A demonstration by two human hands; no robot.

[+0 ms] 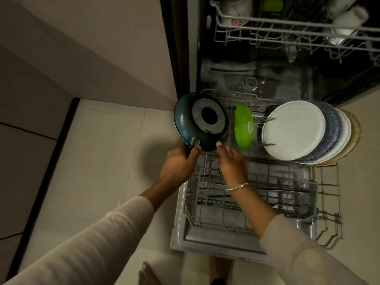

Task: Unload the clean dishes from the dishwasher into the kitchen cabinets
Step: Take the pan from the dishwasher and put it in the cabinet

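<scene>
Pale tiled kitchen floor, open dishwasher with its lower wire rack [265, 202] pulled out.
Left hand [177, 164] clamps the handle of a dark-blue round frying pan [200, 122] standing at the rack's back left; right hand [231, 161], fingers loosely apart, touches its rim.

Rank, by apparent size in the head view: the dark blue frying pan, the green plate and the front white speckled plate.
1. Front white speckled plate, largest.
2. Dark blue frying pan, a little smaller; it sits at a similar depth, so this ranking is fairly safe.
3. Green plate, seen nearly edge-on, so its true size is unsure.
</scene>
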